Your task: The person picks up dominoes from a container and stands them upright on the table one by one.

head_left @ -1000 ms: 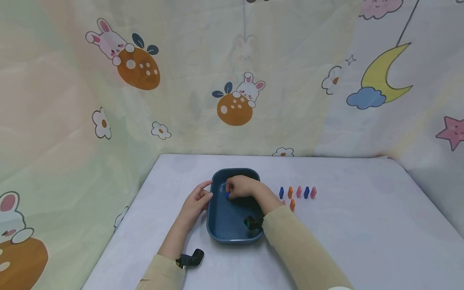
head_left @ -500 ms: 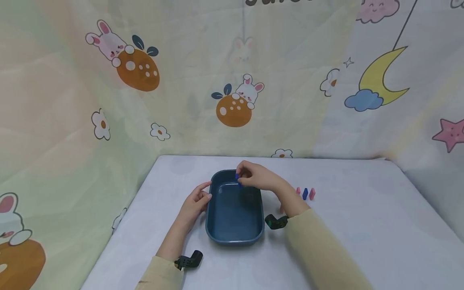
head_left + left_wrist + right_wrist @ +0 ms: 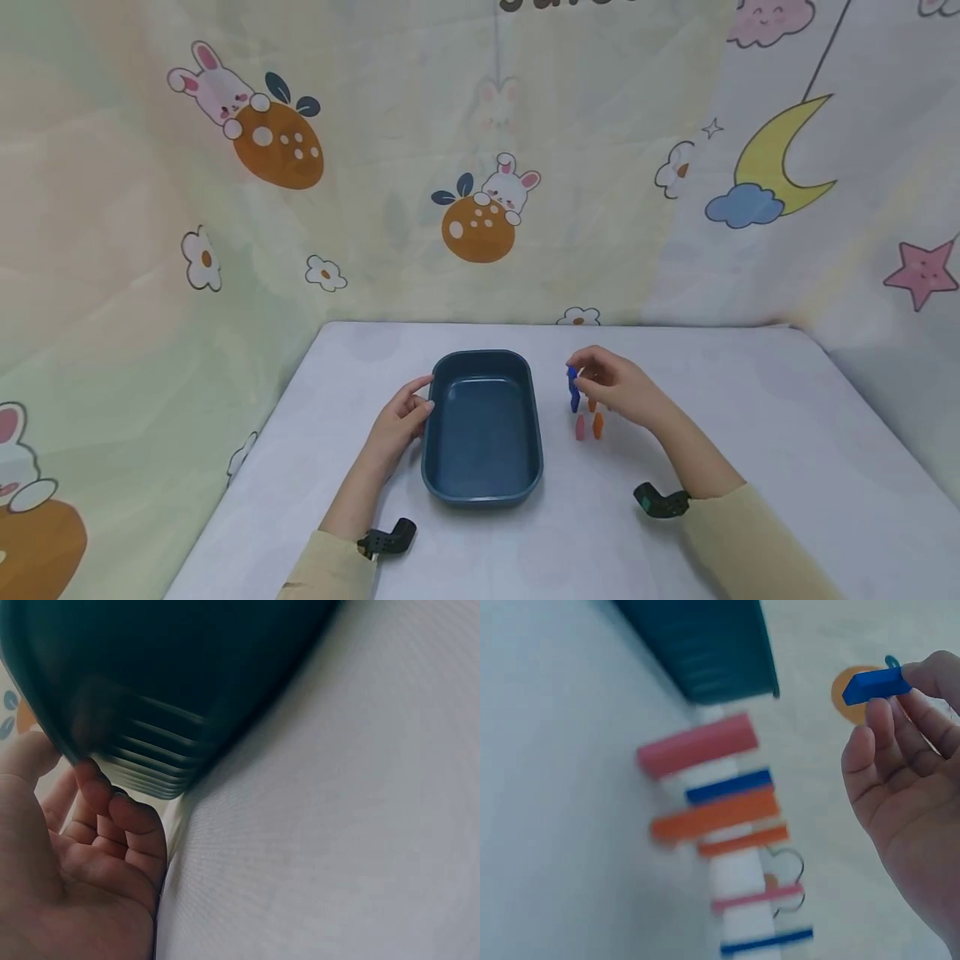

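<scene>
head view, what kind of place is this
Probably a staged tabletop recording booth, not a lived-in room: cartoon bunny-and-moon cloth walls in a white table holding only a blue tray and small coloured blocks.

no readable text, only cut-off backdrop letters (image 3: pixel 567 4)
</scene>
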